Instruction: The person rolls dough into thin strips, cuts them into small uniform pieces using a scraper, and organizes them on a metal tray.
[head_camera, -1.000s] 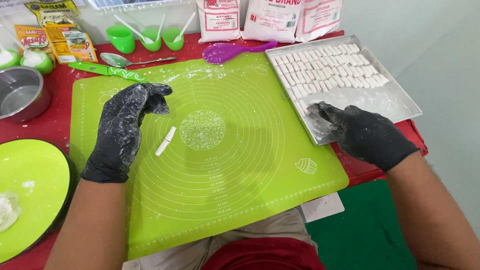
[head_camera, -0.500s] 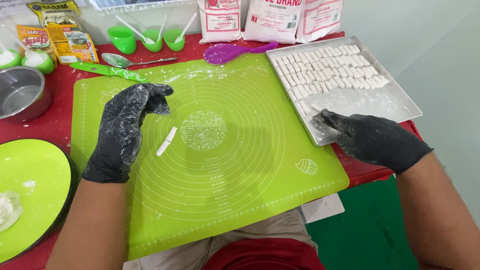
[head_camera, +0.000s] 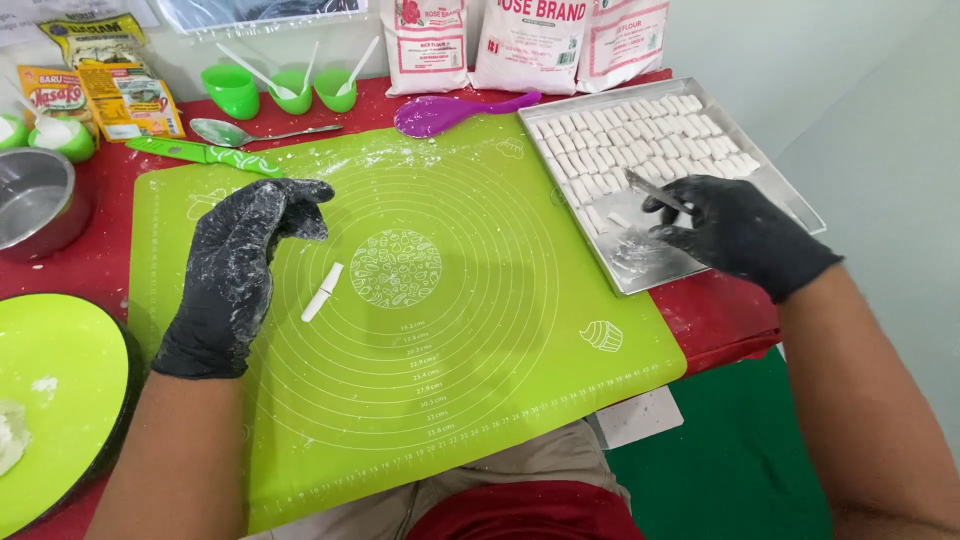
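Right hand (head_camera: 735, 225) pinches a thin metal blade (head_camera: 652, 190) over the metal tray (head_camera: 800, 205), left hand (head_camera: 245, 265) curled with nothing in it beside 1 dough stick (head_camera: 322, 292) on the green mat (head_camera: 450, 380); dough looks soft, light, sticky: lift at mid-length.

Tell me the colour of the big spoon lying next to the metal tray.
Purple; the spoon shows clearly in the head view.

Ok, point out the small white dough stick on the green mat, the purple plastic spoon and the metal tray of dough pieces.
small white dough stick (head_camera: 323, 292), head view, middle of its length.
purple plastic spoon (head_camera: 430, 113), head view, on its bowl.
metal tray (head_camera: 640, 268), head view, bare near corner.
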